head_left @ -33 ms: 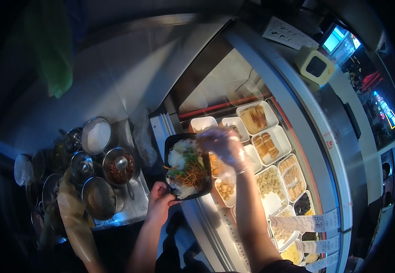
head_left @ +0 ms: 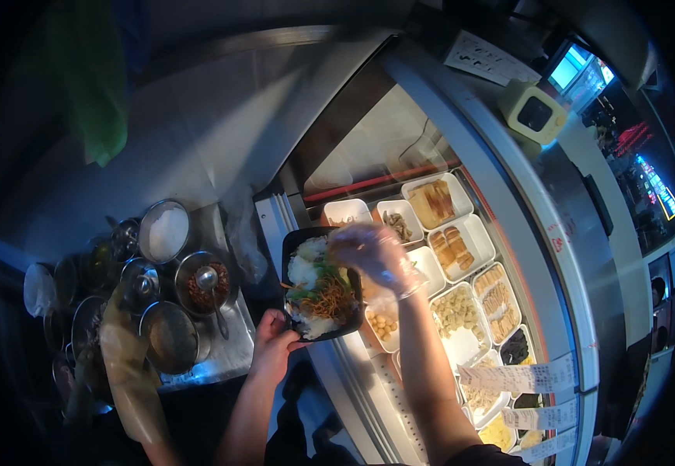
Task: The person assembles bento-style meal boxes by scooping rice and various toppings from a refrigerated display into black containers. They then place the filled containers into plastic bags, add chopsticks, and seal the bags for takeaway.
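A food stall kitchen; a chilled display case [head_left: 508,194] holds white ingredient trays [head_left: 462,241]; metal condiment bowls [head_left: 165,230] alongside.

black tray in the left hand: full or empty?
Full. The black tray holds white pieces, greens and orange shreds that cover its bottom. The left hand grips its near edge; the gloved right hand is over it.

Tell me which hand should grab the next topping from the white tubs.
Right, most likely. The right hand, in a clear glove, hovers over the black tray of food, right beside the white tubs in the display case. The left hand grips the tray's near edge and is holding it up.
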{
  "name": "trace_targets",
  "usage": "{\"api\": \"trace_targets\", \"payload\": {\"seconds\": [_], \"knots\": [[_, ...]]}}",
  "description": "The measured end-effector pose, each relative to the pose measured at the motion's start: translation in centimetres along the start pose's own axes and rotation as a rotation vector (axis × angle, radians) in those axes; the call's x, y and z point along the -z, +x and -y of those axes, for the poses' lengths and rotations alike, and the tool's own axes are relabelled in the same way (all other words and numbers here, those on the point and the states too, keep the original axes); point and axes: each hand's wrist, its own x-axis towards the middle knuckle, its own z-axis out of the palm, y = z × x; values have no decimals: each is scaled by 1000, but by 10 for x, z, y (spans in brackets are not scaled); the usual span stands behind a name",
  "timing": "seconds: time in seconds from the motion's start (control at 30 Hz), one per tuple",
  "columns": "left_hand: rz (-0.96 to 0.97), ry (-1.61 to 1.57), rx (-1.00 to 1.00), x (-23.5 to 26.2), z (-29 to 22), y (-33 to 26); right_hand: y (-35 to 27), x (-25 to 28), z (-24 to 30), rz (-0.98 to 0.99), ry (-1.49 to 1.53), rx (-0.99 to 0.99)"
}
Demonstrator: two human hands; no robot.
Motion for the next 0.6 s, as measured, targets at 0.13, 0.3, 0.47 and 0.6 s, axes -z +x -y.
{"api": "trace_targets", "payload": {"seconds": [0.13, 0.3, 0.47, 0.6], "knots": [[52, 7, 19, 0, 6, -16, -39, -11, 7, -220, -290, 83], [76, 45, 58, -17, 12, -59, -95, -23, 8, -399, -242, 54], [116, 106, 68, -5, 28, -121, -179, -34, 5, -471, 97, 8], [156, 77, 79, -20, 35, -200, -265, -48, -5, -453, 228, 93]]}}
